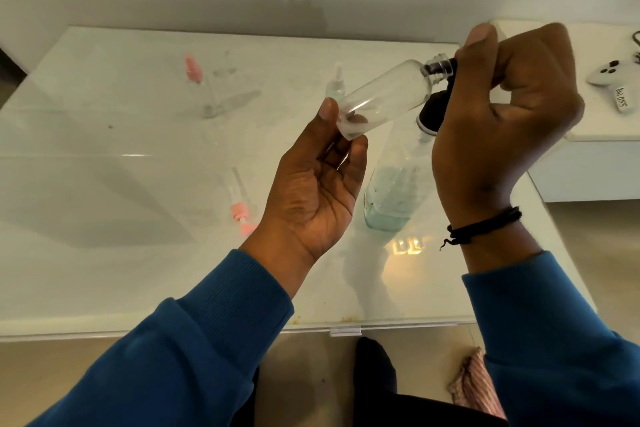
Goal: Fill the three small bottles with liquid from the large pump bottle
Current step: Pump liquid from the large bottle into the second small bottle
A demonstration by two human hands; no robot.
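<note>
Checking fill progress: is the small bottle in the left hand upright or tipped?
Tipped. The small bottle lies slanted, base in the left hand, uncapped neck raised to the pump nozzle under the right hand.

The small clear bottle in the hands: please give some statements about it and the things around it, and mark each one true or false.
1. The left hand holds the base of the small clear bottle. True.
2. The small clear bottle stands upright on the table. False: it is held tilted in the air.
3. The right hand is at the head of the large pump bottle. True.
4. The large pump bottle is full to the top. False: liquid fills only its lower part.
5. A pink pump cap lies on the table. True.
</note>
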